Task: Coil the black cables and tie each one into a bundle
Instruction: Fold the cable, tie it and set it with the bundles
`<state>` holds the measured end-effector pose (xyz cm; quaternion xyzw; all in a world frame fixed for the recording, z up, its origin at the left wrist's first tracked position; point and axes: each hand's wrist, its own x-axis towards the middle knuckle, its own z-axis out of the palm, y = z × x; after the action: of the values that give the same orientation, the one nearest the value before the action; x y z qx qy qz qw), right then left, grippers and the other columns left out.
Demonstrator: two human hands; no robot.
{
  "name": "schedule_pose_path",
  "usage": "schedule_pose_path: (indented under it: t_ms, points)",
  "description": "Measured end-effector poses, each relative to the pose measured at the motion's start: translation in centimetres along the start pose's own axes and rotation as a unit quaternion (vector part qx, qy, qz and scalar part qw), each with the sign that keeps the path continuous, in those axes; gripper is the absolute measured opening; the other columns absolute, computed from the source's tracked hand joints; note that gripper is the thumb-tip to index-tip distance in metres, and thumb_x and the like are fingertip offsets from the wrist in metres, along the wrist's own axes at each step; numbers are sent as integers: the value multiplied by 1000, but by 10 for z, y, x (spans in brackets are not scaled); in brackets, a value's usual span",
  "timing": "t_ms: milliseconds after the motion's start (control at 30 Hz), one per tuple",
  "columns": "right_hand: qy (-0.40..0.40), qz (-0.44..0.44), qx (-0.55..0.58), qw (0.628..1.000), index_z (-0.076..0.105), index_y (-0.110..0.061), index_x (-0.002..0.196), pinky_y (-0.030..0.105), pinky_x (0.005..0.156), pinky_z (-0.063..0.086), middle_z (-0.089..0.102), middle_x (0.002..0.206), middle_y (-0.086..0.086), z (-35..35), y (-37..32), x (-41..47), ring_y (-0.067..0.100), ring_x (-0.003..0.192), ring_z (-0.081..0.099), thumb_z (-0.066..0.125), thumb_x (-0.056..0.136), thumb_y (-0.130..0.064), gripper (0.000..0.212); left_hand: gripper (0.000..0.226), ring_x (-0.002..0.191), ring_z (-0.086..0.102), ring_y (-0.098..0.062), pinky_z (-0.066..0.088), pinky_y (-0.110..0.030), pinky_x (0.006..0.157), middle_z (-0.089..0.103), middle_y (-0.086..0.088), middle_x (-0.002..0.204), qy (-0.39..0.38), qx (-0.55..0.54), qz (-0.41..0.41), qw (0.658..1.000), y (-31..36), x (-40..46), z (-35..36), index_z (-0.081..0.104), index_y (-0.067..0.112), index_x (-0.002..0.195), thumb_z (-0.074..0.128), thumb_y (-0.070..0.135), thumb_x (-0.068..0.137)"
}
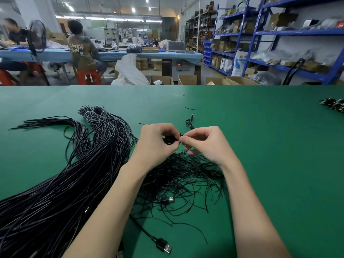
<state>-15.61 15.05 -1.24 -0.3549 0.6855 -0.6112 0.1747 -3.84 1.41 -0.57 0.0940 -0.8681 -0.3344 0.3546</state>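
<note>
Here I log both hands raised over the green table (260, 146): left hand (158, 141) curls its fingers round a small coiled black cable (170, 140) at centre; right hand (202, 142) pinches a thin tie at the coil's 3 o'clock side. Loose ties (186, 175) lie at 6 o'clock, uncoiled cable stock (55, 192) at 8 o'clock.

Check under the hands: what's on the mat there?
A loose pile of thin black ties on the green mat, with a USB plug at its near edge. The forearms cover part of the pile.
</note>
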Motion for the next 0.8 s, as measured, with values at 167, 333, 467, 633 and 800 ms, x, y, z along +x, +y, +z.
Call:
schedule_pose_path:
  t_ms: [167, 333, 467, 633, 800]
  points:
    - [49, -13, -2, 999, 77, -12, 82, 32, 63, 61, 76, 73, 6, 11, 0, 4, 14, 66, 71, 80, 88, -14, 7, 38, 76, 69, 6, 51, -10, 68, 73, 13, 77, 56, -32, 2, 998, -3, -1, 5, 49, 21, 92, 80, 8, 74]
    - [106, -58, -70, 990, 73, -18, 77, 24, 57, 59, 71, 68, 1, 15, 0, 4, 13, 60, 71, 76, 90, -11, 15, 31, 80, 70, 5, 51, -9, 68, 75, 12, 81, 51, -70, -34, 996, 1, -1, 10, 53, 20, 90, 82, 15, 79]
    - [99, -141, -79, 982, 70, -19, 81, 21, 64, 60, 70, 78, -1, 10, -1, 0, 20, 72, 72, 73, 92, -8, 16, 16, 85, 75, -15, 57, -21, 75, 79, -7, 93, -33, -396, -236, 887, 2, 7, -5, 65, 10, 98, 76, 19, 88]
    - [48, -179, -102, 977, 70, -25, 84, 31, 70, 63, 72, 82, -6, 16, -9, -2, 15, 78, 72, 73, 93, -10, 18, 26, 71, 74, -13, 58, -18, 58, 76, -11, 86, -69, -547, -384, 741, 0, 4, -15, 73, 7, 88, 81, 11, 64]
    - [12, -202, -137, 970, 69, -24, 84, 20, 64, 52, 69, 80, -15, 9, -19, -4, 5, 78, 64, 74, 91, -11, 16, 17, 71, 73, -15, 62, -25, 66, 75, -10, 86, -159, -546, -401, 718, -3, 3, -19, 81, 9, 75, 83, 18, 61]
